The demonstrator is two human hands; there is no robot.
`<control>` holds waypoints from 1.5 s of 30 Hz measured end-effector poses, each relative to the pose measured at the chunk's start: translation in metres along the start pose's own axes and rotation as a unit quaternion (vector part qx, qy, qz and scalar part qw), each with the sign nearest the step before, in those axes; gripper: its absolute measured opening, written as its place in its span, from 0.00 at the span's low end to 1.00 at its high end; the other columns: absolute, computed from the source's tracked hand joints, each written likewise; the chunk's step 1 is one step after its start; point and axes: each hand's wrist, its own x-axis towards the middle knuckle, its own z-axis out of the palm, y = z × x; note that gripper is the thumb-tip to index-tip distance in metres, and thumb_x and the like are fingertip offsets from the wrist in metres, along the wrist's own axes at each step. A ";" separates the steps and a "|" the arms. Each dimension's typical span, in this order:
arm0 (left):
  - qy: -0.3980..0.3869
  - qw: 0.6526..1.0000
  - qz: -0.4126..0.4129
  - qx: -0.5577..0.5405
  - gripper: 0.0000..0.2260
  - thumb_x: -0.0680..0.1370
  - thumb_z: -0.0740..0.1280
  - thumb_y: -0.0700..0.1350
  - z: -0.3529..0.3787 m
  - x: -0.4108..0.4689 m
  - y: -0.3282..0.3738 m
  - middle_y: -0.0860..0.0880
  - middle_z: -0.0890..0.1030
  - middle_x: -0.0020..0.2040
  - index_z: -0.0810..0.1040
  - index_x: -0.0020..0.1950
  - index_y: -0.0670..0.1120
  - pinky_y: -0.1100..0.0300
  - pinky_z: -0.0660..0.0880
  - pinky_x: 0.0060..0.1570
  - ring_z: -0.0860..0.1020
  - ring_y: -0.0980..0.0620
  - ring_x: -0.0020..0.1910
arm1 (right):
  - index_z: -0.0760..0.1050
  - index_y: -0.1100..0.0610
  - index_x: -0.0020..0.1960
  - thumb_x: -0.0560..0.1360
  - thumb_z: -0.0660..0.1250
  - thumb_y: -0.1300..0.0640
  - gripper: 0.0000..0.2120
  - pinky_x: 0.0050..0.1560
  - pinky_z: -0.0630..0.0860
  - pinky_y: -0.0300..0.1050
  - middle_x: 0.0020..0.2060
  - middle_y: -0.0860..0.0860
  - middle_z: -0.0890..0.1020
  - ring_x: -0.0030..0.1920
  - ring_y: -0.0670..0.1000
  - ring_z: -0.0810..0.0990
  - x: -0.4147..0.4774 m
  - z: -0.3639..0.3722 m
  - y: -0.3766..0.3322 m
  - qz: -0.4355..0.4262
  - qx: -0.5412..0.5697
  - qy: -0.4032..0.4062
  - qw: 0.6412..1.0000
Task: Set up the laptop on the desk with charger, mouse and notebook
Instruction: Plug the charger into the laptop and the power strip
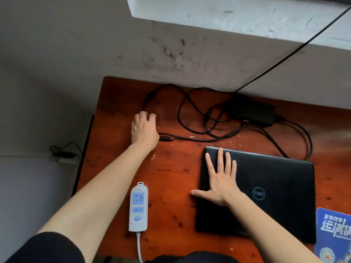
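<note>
- Now closed laptop (266, 190) lies flat on desk (171, 177); right hand (221, 182) spread flat on its lid
- left hand (144, 128) left of laptop, fingers curled, grip unclear; charger brick (254, 112) behind laptop; power strip (138, 206) left

head cam, steep downward, close over desk (171, 177)

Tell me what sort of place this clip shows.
Probably a makeshift home or dorm workspace: a worn wooden desk against a scuffed wall, with a closed laptop and a white power strip.
</note>
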 end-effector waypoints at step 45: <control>0.133 0.970 0.182 -0.093 0.09 0.82 0.63 0.43 -0.023 -0.031 0.008 0.43 0.80 0.48 0.77 0.59 0.42 0.50 0.74 0.46 0.76 0.43 0.48 | 0.18 0.47 0.73 0.58 0.51 0.14 0.64 0.73 0.28 0.66 0.70 0.57 0.17 0.71 0.63 0.19 0.001 0.010 0.002 -0.012 0.003 0.043 0.999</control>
